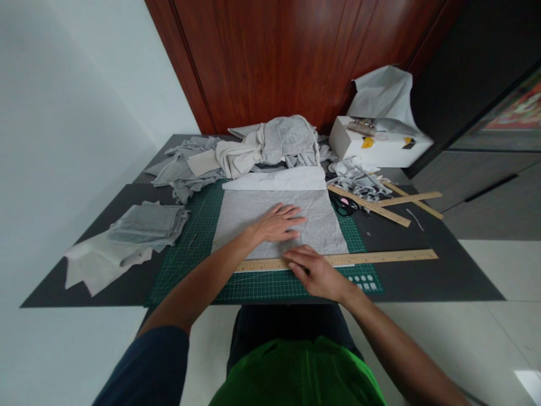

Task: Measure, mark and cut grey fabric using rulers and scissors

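A piece of light grey fabric [321, 220] lies spread on the green cutting mat [198, 225], with a paler white strip [274, 179] along its far edge. My left hand [279, 223] rests flat on the fabric, fingers spread. A long wooden ruler [380, 257] runs across the near edge of the fabric. My right hand [315, 273] is closed over the middle of the ruler, its curled fingers at the far side and its thumb at the near side. A white edge shows just below the ruler. The right fingertips are partly hidden.
Folded grey cloths [146, 225] lie at the left. A heap of grey and cream fabric [283, 141] fills the back. At the right are more wooden rulers [372, 204], black scissors [346, 207], fabric scraps [359, 183] and a white box [376, 148]. The dark table [456, 276] has a near edge.
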`<state>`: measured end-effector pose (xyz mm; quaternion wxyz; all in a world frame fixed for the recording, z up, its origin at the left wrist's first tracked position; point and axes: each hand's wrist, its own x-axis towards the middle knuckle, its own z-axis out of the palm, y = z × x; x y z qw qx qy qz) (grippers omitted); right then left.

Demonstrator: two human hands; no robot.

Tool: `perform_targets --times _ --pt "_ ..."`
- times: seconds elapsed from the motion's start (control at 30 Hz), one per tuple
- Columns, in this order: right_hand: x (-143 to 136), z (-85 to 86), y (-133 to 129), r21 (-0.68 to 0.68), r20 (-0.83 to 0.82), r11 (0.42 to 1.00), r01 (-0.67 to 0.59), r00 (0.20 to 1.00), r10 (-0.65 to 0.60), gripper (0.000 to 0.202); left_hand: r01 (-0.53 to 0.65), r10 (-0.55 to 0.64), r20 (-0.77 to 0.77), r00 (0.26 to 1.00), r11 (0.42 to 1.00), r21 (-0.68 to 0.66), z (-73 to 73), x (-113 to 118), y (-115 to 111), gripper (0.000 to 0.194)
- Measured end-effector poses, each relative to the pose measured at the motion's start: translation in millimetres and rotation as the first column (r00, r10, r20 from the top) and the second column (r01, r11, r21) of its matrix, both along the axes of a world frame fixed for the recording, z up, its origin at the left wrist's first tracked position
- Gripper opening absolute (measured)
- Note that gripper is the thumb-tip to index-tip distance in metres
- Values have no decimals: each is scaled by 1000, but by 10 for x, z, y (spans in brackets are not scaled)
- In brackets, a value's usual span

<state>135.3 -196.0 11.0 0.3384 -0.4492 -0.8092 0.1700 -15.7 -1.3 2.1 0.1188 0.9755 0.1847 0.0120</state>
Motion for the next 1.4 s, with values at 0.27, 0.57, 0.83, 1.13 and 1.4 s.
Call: perform_targets --times 0.27,0.57,0.83,1.13,1.4 --pt "638 -49 166 92 15 992 89 996 -91 18 -8 8 -14 1000 1000 -25 -13 17 -2 63" --pt "567 -135 63 39 87 996 -81 993 77 27 -91 125 237 963 984 -150 199 -392 220 41" --pt "632 -364 40 121 8 992 -24 1000 23 22 -343 411 355 840 908 -241 222 -1974 325 30" --pt "632 -309 64 121 3 990 -66 998 66 19 -301 354 271 895 928 -219 -151 -2213 185 34" --pt "607 -345 14 95 132 995 -16 991 4 27 -323 368 272 889 925 -198 -106 -2216 102 34"
